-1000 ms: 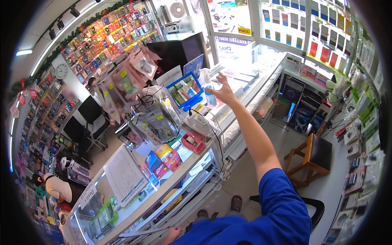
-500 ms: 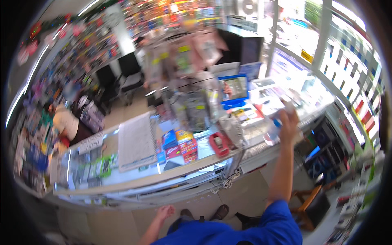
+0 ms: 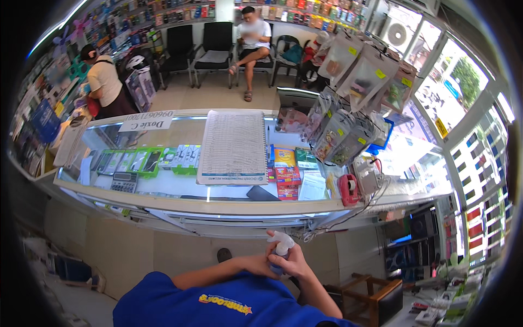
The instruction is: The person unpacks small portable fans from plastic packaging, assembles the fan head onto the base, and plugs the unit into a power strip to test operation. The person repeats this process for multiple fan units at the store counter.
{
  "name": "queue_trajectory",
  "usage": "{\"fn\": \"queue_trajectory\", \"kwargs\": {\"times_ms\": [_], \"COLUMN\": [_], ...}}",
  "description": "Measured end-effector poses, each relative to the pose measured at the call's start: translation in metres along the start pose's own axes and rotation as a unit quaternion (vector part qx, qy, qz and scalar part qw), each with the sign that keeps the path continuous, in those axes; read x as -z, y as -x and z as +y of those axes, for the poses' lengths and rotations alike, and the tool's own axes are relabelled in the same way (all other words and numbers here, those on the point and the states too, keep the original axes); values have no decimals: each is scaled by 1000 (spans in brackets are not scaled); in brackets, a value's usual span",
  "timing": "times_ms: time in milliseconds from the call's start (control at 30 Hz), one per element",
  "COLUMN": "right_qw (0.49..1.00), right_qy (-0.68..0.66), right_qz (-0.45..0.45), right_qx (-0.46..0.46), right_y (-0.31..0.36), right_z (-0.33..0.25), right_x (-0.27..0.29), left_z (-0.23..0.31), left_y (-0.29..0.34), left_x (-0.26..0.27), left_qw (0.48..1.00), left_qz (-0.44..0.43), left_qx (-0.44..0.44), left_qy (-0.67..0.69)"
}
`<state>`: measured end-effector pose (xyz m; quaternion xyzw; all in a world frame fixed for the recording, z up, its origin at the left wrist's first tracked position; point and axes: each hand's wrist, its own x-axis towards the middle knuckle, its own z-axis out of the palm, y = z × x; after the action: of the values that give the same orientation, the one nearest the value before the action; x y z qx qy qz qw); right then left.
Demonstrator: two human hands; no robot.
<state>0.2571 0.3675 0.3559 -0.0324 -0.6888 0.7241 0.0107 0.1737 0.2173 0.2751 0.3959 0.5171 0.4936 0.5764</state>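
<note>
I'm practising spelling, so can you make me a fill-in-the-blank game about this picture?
1. The right hand grips a spray ____.
2. The wearer's shirt is mostly ____.
3. To the ____ of the notebook lies the calculator.
4. To the notebook's ____ stands the tape dispenser.
Missing words: bottle, blue, left, right.

Long glass-topped counter with cream edging [image 3: 234, 206]: bears an open white spiral notebook with ruled pages [image 3: 231, 147].
Left of notebook: white paper sign with dark lettering [image 3: 147, 122].
Right of notebook: red plastic tape dispenser [image 3: 344, 192], near the front edge.
Beige tiled floor [image 3: 180, 253]: black padded chairs [image 3: 218, 38] beyond notebook; brown wooden stool with black seat [image 3: 385, 300] nearer, to its right.
</note>
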Motion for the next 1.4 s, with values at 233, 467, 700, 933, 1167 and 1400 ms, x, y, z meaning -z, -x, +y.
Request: {"fn": "queue_trajectory", "kwargs": {"times_ms": [233, 467, 700, 933, 1167, 1400], "right_qw": [978, 930, 917, 905, 884, 842], "right_qy": [199, 293, 331, 317, 314, 281], "right_qz": [-62, -160, -181, -254, -342, -453], "right_qx": [-13, -152, -128, -124, -50, -77], "right_y": [-34, -34, -51, -75, -77, -66], "right_z": [18, 76, 92, 90, 103, 119], "right_x": [-45, -67, -76, -67, -50, -51], "left_z": [-80, -167, -181, -180, -167, -169], "left_y": [46, 76, 80, 88, 81, 81], "left_x": [50, 94, 95, 78, 37, -29], "left_qw": [902, 685, 706, 704, 634, 540], "left_qz": [86, 111, 228, 286, 396, 496], "left_qx": [-30, -160, -118, -141, -162, -227], "left_qy": [422, 701, 661, 635, 644, 641]}}
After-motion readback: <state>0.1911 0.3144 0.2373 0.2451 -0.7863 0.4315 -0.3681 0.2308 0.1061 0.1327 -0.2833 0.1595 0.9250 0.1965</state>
